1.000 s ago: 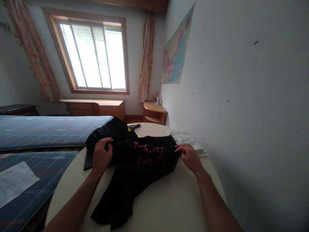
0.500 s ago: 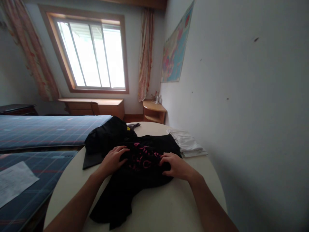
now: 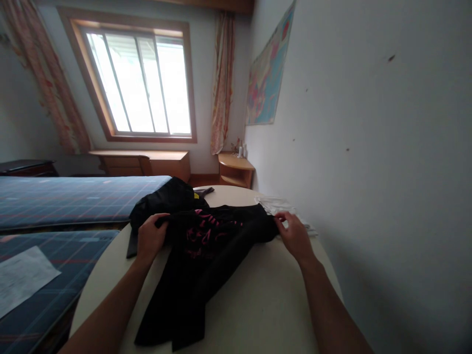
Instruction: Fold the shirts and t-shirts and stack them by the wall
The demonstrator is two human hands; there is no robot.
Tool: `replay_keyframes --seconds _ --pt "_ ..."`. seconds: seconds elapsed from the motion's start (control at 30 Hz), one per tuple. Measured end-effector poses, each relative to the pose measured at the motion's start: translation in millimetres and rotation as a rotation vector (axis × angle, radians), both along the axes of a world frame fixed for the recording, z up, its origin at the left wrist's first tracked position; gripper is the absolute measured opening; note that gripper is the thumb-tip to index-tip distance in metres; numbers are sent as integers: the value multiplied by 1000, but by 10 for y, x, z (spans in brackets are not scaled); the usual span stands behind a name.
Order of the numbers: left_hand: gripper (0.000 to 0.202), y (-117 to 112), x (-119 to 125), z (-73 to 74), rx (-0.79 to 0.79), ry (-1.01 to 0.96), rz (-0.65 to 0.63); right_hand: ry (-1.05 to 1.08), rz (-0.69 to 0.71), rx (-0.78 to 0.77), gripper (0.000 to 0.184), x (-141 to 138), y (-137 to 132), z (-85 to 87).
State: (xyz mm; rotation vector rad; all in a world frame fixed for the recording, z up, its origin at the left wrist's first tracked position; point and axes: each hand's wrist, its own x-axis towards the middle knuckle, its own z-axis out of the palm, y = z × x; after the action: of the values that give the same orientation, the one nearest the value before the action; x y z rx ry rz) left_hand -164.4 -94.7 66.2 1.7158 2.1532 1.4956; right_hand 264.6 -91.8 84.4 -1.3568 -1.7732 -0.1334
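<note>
A black shirt [image 3: 199, 275] with pink printed lettering is spread across the round cream table [image 3: 258, 314]. My left hand [image 3: 152, 238] pinches its edge at the left, the fingertips partly hidden by the cloth. At the right, my right hand [image 3: 295, 235] grips the opposite edge between thumb and fingers. The cloth is drawn out between both hands, while its lower part hangs down toward the near side of the table in a narrow, folded strip. Behind my left hand lies a heap of black clothing [image 3: 162, 199] with a small yellow patch.
White folded cloth [image 3: 276, 204] lies by the wall behind my right hand. To the left are mattresses with blue plaid covers [image 3: 73, 196], one bearing a paper sheet [image 3: 25, 275]. The wall [image 3: 387, 196] runs close along the table's right side.
Both hands have moved outward from the shirt's middle to its side edges and closed on them. The bunched cloth is now stretched wider, with its print flatter.
</note>
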Motion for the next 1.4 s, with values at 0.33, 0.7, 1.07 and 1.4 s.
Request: replay_keyframes --seconds 0.33,0.7,1.07,1.4 --pt "31 -170 363 113 231 337 12 -79 154 -6 25 -222 -91 44" --pt "46 -441 617 308 -519 540 91 -519 417 -298 31 -861 -266 -184" --pt "44 -494 535 242 -700 591 3 -209 394 -250 25 -582 -224 1" --pt "10 -206 273 141 -105 274 26 321 -32 -82 29 -17 36 -22"
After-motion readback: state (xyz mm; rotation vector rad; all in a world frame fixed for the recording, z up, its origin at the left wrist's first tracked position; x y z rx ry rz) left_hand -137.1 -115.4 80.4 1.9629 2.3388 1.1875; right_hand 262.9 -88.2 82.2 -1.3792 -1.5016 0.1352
